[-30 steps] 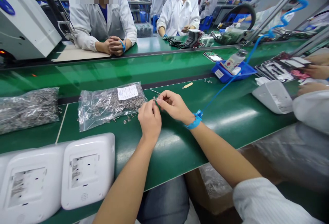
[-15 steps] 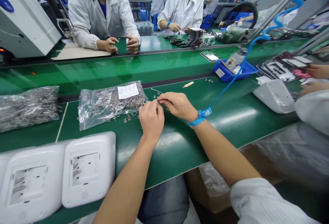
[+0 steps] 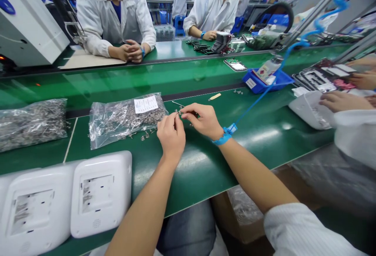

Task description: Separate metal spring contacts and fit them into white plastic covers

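My left hand (image 3: 171, 135) is closed in a pinch, with a small metal part (image 3: 178, 112) showing at its fingertips. My right hand (image 3: 203, 121) meets it from the right, thumb and forefinger curled close together; what lies between them is too small to make out. Just left of my hands lies a clear plastic bag (image 3: 117, 117) full of small metal parts, with a white label (image 3: 146, 104) on it. Loose metal parts (image 3: 144, 136) are scattered in front of the bag. A blue wrist strap (image 3: 223, 136) with a coiled cord is around my right wrist.
White plastic housings (image 3: 101, 224) stand at the lower left, below a second bag of parts (image 3: 35, 125). A yellow-handled tool (image 3: 215, 96) and a blue bin (image 3: 272, 87) lie beyond my right hand. A co-worker's hand (image 3: 343, 101) is over a white scoop-like container (image 3: 302, 109).
My hands have shifted slightly left, and their fingertips are a little farther apart. Across the bench one person has clasped their hands; at right a co-worker's hand has come over the white container.
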A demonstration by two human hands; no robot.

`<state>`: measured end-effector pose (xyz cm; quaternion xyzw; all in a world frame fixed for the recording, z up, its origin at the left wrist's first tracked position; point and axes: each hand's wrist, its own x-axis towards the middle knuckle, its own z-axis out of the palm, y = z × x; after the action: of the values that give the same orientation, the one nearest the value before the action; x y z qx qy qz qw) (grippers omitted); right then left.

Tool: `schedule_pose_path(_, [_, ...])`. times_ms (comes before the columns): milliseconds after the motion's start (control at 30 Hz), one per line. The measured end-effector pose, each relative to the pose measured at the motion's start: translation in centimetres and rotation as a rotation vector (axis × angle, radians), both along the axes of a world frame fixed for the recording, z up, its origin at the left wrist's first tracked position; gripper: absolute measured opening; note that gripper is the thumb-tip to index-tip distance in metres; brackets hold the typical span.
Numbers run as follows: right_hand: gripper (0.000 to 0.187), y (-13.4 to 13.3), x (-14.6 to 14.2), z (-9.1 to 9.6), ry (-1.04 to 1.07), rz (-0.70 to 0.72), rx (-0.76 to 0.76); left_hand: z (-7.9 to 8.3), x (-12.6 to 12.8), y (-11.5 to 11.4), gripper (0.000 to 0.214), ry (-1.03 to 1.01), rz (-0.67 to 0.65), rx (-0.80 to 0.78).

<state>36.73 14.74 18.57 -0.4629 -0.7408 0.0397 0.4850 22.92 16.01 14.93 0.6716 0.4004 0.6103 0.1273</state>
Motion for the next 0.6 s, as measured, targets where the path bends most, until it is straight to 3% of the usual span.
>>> schedule_pose_path(100, [0.007,0.0,-0.2,-0.4,0.168,-0.007,-0.058,0.1,-0.1,-0.1,0.023,-0.013,-0.062,-0.008])
schedule_pose_path(200, [0.011,0.0,-0.3,-0.8,0.126,-0.010,-0.085,0.4,-0.2,-0.1,0.022,-0.050,-0.111,-0.057])
schedule_pose_path(367, [0.016,0.1,-0.3,-1.3,-0.025,-0.097,0.065,0.8,-0.3,-0.3,0.022,-0.147,-0.187,-0.240])
schedule_pose_path(500, [0.016,0.0,-0.3,-1.2,0.054,-0.161,0.127,0.8,-0.4,-0.3,0.018,-0.193,-0.195,-0.183])
schedule_pose_path(600, [0.012,0.1,-0.5,-1.0,0.122,-0.103,0.150,0.8,-0.4,-0.2,0.020,-0.246,-0.269,-0.247])
